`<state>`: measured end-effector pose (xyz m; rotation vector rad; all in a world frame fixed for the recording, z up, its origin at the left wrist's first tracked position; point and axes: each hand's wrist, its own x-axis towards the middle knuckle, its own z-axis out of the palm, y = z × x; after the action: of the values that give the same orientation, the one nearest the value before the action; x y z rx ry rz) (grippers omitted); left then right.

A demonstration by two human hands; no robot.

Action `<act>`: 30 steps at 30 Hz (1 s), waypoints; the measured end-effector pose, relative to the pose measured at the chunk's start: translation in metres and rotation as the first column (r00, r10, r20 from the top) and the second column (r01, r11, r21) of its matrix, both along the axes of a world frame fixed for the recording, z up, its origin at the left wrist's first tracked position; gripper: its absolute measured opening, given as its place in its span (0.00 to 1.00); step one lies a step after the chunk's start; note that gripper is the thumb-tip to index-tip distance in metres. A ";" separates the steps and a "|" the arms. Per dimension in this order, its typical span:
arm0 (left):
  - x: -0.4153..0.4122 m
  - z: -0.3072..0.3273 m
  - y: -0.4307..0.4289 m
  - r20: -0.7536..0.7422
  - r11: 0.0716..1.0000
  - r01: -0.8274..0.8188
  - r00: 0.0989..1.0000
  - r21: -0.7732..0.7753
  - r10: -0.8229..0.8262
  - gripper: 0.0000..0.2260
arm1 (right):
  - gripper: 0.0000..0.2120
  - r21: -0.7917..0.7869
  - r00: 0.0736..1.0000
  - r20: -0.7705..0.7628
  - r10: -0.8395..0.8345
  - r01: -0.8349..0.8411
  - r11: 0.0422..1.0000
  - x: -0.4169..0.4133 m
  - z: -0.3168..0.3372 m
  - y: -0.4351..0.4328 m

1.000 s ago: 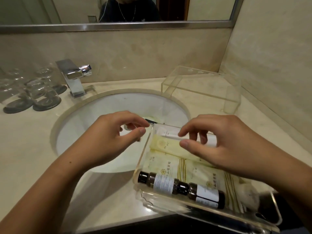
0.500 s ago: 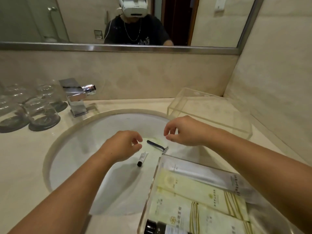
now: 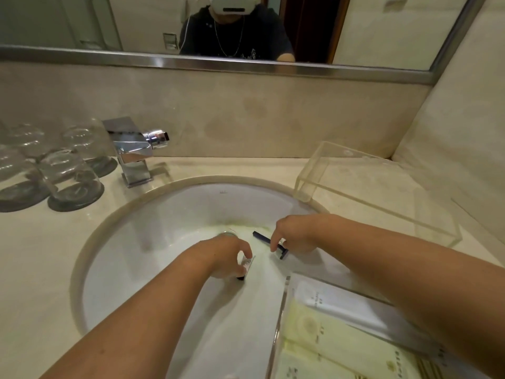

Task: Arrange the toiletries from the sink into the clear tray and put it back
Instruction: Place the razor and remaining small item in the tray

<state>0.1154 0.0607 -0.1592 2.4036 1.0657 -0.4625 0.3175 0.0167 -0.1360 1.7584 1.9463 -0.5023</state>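
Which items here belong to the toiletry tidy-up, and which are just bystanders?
In the job: small tube, razor, sink, clear tray, packets, left hand, right hand.
Lying about: glasses, faucet, acrylic stand (maybe the tray's spot), mirror.

- Left forearm [image 3: 153,310] reaches forward from lower left; left hand [image 3: 224,258] palm down, fingers [image 3: 246,251] curled, pinching small tube [image 3: 248,265].
- Right forearm [image 3: 396,263] enters from right, angled inward; right hand [image 3: 295,236] knuckles up, index finger [image 3: 273,245] pointing down, pinching razor [image 3: 261,236] handle.
- Hands near each other, not touching; both forearms bare.
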 end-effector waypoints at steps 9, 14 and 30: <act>0.012 -0.010 -0.008 0.003 0.997 0.039 0.999 -0.064 -0.039 0.14 | 0.14 0.022 0.998 -0.027 -0.058 0.059 0.998 0.003 -0.022 0.004; 0.014 -0.014 -0.010 0.002 1.000 -0.001 1.000 0.004 0.001 0.06 | 0.12 0.187 0.989 -0.127 -0.071 0.094 0.978 -0.003 0.005 -0.006; -0.009 0.035 -0.013 0.517 0.955 -0.277 0.836 0.110 0.183 0.04 | 0.10 0.571 0.799 -0.601 0.015 0.416 0.708 -0.034 0.104 -0.126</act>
<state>0.1066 0.0481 -0.1245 2.3049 1.1629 0.3503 0.2831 -0.1097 -0.0324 2.5535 2.5932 -0.4478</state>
